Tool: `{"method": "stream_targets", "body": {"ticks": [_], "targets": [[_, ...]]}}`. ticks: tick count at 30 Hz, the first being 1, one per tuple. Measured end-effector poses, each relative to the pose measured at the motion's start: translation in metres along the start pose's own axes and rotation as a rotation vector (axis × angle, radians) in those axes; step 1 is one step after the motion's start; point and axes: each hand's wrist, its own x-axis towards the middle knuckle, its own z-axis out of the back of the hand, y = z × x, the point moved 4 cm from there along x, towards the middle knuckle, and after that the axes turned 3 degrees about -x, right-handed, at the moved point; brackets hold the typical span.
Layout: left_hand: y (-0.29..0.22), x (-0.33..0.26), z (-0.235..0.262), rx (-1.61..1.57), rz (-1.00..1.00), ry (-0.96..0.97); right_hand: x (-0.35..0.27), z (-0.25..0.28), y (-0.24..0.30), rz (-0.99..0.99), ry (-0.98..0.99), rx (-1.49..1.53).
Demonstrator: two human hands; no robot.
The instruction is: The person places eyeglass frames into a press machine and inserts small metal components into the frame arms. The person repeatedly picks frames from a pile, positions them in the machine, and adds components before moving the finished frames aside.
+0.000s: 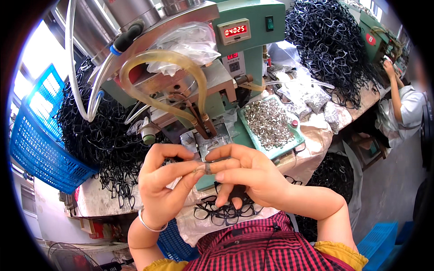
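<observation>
My left hand (165, 180) and my right hand (260, 176) meet in front of a green press machine (251, 20). Left thumb and forefinger are pinched together at the tip of a right finger. Around that finger runs a narrow grey band (208, 168). Whatever small thing the pinch may hold is too small to make out. The right hand's other fingers are spread and partly bent, with no grip visible. Below them, several black eyeglass frames (221, 211) lie on a pale cloth at my lap, partly hidden by the right fingers.
A green tray (299, 135) of small metal pieces stands right of the machine's metal fixture (212, 143). Black frames form heaps at left (97, 131) and far right (330, 45). A blue basket (49, 149) tilts at left. Another person (402, 108) works at far right.
</observation>
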Motion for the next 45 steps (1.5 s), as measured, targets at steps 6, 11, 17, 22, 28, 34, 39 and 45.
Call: {"method": "stream_targets", "body": {"ticks": [6,11,17,22,28,34,39,45], "targets": [[0.014,0.006,-0.002,-0.216,0.152,0.067,-0.009,-0.001,0.005,-0.038,0.044,-0.071],[0.022,0.006,-0.005,-0.353,0.265,0.126,-0.013,-0.003,0.005,-0.071,0.059,-0.117],[0.028,0.006,-0.013,-0.571,0.441,0.213,-0.015,0.004,-0.001,-0.041,0.074,-0.166],[0.029,-0.003,-0.017,-0.797,0.640,0.247,-0.024,0.001,-0.004,0.086,0.053,-0.310],[0.025,-0.015,-0.024,-0.866,0.707,0.211,-0.031,0.009,-0.011,0.366,0.091,-0.564],[0.025,-0.026,-0.027,-0.917,0.710,0.172,-0.033,0.003,-0.008,0.690,0.143,-0.761],[0.029,-0.035,-0.036,-1.029,0.872,0.196,-0.035,0.003,-0.015,0.970,0.080,-1.141],[0.031,-0.044,-0.047,-1.065,0.977,0.181,-0.037,0.013,-0.027,1.130,0.131,-1.586]]}}
